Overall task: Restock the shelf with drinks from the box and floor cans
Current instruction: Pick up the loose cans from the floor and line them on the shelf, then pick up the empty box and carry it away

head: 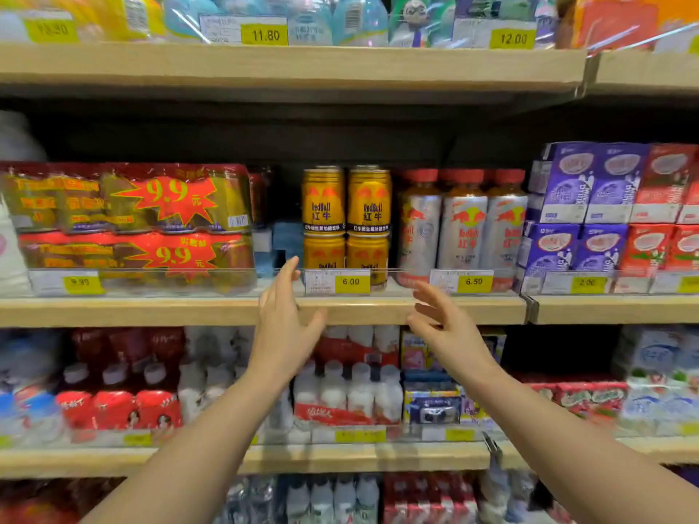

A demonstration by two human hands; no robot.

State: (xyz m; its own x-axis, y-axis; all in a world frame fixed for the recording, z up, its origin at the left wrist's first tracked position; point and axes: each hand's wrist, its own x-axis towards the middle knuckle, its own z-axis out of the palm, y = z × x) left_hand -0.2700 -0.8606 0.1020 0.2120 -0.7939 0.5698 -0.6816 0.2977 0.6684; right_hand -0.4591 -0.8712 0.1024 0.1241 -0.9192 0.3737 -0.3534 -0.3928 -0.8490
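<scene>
Before stacked gold cans (346, 217), both empty hands, left (285, 319) and right (450, 330), spread open; clear rail (408, 272) between.

The lower gold cans (346, 255) are sitting half hidden behind the clear rail and the 6.00 price tag (337, 281). At 7 o'clock, the red cans (117, 408) are blurring beyond reading. At 12 o'clock, the top-shelf packs (272, 13) are being cut off by the edge.

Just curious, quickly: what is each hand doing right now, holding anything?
Left hand: open, fingers straight, holding nothing, raised in front of the gold cans.
Right hand: open, fingers spread, holding nothing.
</scene>
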